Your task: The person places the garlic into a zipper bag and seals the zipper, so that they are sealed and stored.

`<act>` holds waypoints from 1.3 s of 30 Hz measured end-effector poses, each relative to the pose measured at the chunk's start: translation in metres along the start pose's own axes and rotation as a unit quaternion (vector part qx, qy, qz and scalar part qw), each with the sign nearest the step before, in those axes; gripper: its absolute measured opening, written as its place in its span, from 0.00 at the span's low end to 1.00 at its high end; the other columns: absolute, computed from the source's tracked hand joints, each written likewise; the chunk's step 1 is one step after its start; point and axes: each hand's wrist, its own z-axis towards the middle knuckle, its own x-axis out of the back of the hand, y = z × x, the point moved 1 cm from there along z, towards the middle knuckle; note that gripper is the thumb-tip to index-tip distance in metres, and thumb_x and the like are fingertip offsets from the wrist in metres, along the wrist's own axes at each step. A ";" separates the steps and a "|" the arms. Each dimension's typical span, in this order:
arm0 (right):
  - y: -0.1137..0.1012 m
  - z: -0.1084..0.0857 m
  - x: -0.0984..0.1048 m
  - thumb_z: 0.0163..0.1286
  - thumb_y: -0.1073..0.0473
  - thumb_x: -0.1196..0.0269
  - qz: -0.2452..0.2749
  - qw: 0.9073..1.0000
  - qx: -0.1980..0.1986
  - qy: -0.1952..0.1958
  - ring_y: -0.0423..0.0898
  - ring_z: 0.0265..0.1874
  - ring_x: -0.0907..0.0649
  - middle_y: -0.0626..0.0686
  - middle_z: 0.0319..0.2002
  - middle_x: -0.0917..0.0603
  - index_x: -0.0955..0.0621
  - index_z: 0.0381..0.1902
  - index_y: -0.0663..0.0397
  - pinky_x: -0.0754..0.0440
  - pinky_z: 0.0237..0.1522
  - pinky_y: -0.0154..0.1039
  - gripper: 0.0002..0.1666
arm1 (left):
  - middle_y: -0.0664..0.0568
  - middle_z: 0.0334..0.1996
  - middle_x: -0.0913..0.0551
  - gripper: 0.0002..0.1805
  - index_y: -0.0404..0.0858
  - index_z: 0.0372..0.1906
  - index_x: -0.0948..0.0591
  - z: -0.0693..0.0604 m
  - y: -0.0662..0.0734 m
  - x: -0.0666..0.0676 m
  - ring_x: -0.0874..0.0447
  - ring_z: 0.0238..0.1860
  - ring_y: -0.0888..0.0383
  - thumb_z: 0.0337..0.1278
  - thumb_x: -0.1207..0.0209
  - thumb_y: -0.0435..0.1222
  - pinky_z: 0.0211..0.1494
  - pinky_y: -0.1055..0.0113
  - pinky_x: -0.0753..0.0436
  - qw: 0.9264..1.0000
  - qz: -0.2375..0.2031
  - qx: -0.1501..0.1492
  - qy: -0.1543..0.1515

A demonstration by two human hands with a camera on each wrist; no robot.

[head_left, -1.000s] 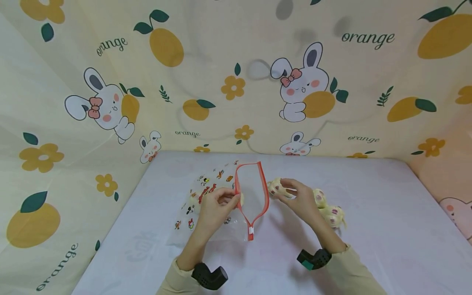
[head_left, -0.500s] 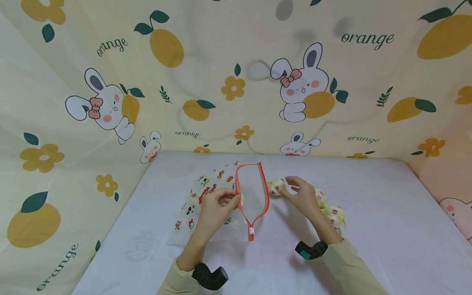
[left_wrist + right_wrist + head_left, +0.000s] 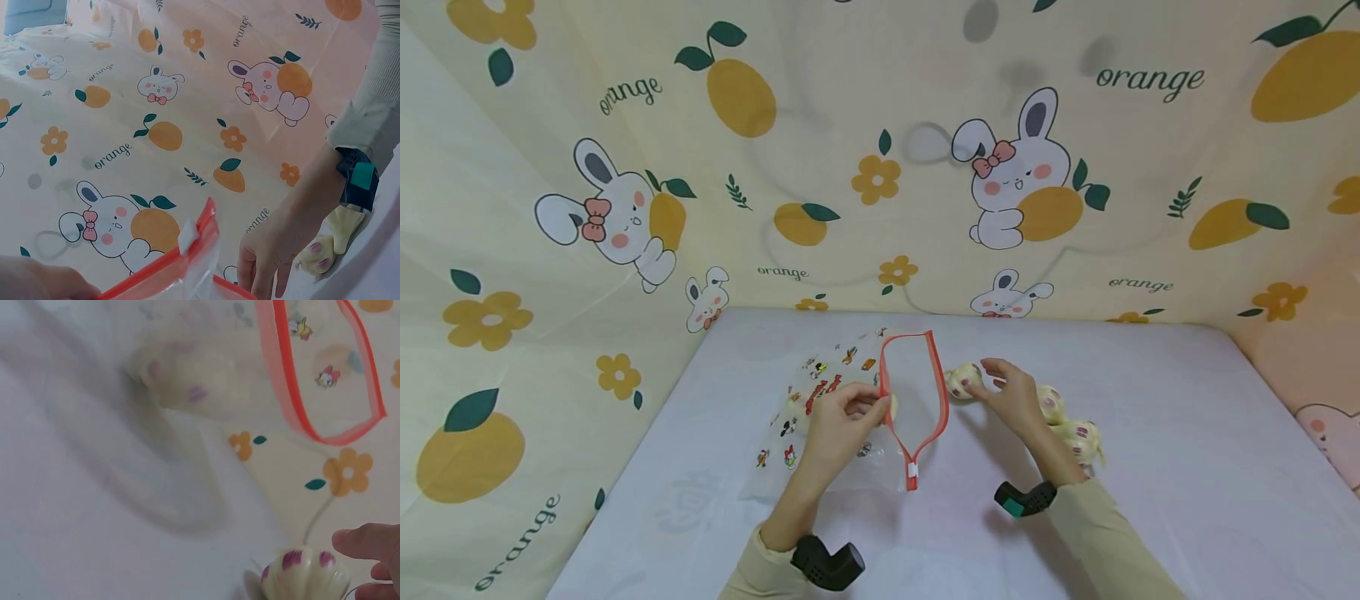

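My left hand (image 3: 842,421) pinches the red-edged mouth of a clear zip bag (image 3: 857,467) printed with small cartoon figures. The mouth gapes towards the right, its white slider (image 3: 912,470) at the near end. Through the film, a spotted shape (image 3: 181,375) shows blurred in the right wrist view. Just right of the mouth lies a pale-yellow rounded thing (image 3: 962,381) with purple patches and a ribbed surface (image 3: 306,575). Beside it is my right hand (image 3: 1018,400), thumb and index finger spread apart, the thumb near or touching it. Its exact kind is unclear.
More pale-yellow spotted things (image 3: 1081,440) lie right of and partly behind the right forearm. White cloth (image 3: 1187,467) covers the table. A printed curtain (image 3: 850,100) rises behind and at both sides. Each wrist carries a black camera (image 3: 827,562).
My right hand has drawn slightly right, its fingers spreading away from the spotted thing, which shows more fully. The left hand and bag look unmoved.
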 end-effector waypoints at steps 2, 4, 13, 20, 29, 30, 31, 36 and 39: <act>0.003 0.002 -0.002 0.62 0.58 0.33 0.003 1.000 -0.006 -0.002 0.64 0.60 0.23 0.70 0.60 0.24 0.28 0.61 0.70 0.23 0.62 0.54 0.33 | 0.38 0.32 0.13 0.08 0.31 0.38 0.15 0.000 0.000 0.000 0.18 0.26 0.69 0.54 0.35 0.31 0.31 0.80 0.18 1.000 0.001 0.002 0.000; 0.005 0.003 -0.003 0.62 0.57 0.33 0.006 1.000 -0.011 -0.005 0.64 0.61 0.23 0.70 0.61 0.24 0.28 0.61 0.70 0.23 0.63 0.54 0.34 | 0.39 0.32 0.13 0.08 0.31 0.38 0.15 0.000 0.001 0.000 0.18 0.25 0.69 0.54 0.35 0.31 0.31 0.80 0.18 1.000 0.001 0.006 0.000; 0.015 0.009 -0.008 0.60 0.57 0.31 0.019 1.000 -0.020 -0.005 0.65 0.61 0.23 0.70 0.62 0.25 0.30 0.63 0.70 0.24 0.63 0.54 0.38 | 0.40 0.31 0.13 0.06 0.32 0.37 0.15 -0.001 0.003 -0.001 0.18 0.25 0.67 0.53 0.35 0.29 0.31 0.81 0.19 1.000 -0.001 0.019 0.004; 0.021 0.012 -0.012 0.60 0.55 0.31 0.031 0.999 -0.035 -0.025 0.66 0.62 0.24 0.70 0.62 0.26 0.31 0.65 0.70 0.25 0.65 0.54 0.40 | 0.40 0.32 0.13 0.06 0.32 0.37 0.15 -0.001 0.004 0.000 0.17 0.26 0.65 0.54 0.35 0.30 0.31 0.81 0.19 1.000 -0.005 0.022 -0.001; 0.024 0.013 -0.015 0.60 0.54 0.30 0.036 0.998 -0.038 -0.030 0.65 0.60 0.23 0.70 0.62 0.25 0.32 0.65 0.70 0.23 0.63 0.54 0.41 | 0.39 0.32 0.13 0.06 0.32 0.37 0.15 -0.001 0.004 0.000 0.18 0.26 0.68 0.54 0.35 0.29 0.32 0.81 0.19 1.000 -0.010 0.023 -0.005; 0.024 0.013 -0.016 0.60 0.54 0.30 0.037 0.998 -0.040 -0.031 0.65 0.60 0.23 0.69 0.62 0.25 0.32 0.65 0.69 0.23 0.62 0.54 0.41 | 0.39 0.32 0.13 0.06 0.32 0.37 0.15 -0.001 0.004 0.000 0.18 0.26 0.68 0.54 0.35 0.30 0.32 0.81 0.19 1.000 -0.010 0.021 -0.005; 0.025 0.013 -0.016 0.60 0.54 0.30 0.036 0.998 -0.041 -0.032 0.65 0.60 0.22 0.69 0.62 0.24 0.32 0.65 0.69 0.22 0.62 0.53 0.41 | 0.39 0.32 0.13 0.07 0.31 0.37 0.15 -0.001 0.004 0.000 0.17 0.26 0.67 0.54 0.35 0.30 0.32 0.81 0.19 1.000 -0.008 0.019 -0.005; 0.027 0.011 -0.018 0.60 0.52 0.31 0.026 0.998 -0.047 -0.030 0.64 0.58 0.21 0.68 0.60 0.22 0.30 0.64 0.68 0.21 0.59 0.54 0.40 | 0.38 0.32 0.13 0.07 0.30 0.37 0.15 -0.001 0.003 0.001 0.16 0.27 0.63 0.54 0.35 0.31 0.32 0.81 0.19 1.000 -0.007 0.009 -0.005; 0.027 0.011 -0.019 0.59 0.53 0.30 0.023 0.998 -0.046 -0.025 0.63 0.58 0.20 0.68 0.59 0.22 0.28 0.63 0.67 0.21 0.59 0.54 0.39 | 0.38 0.32 0.13 0.07 0.30 0.37 0.15 -0.001 0.003 0.000 0.16 0.27 0.62 0.54 0.35 0.31 0.32 0.81 0.19 1.000 -0.007 0.010 -0.003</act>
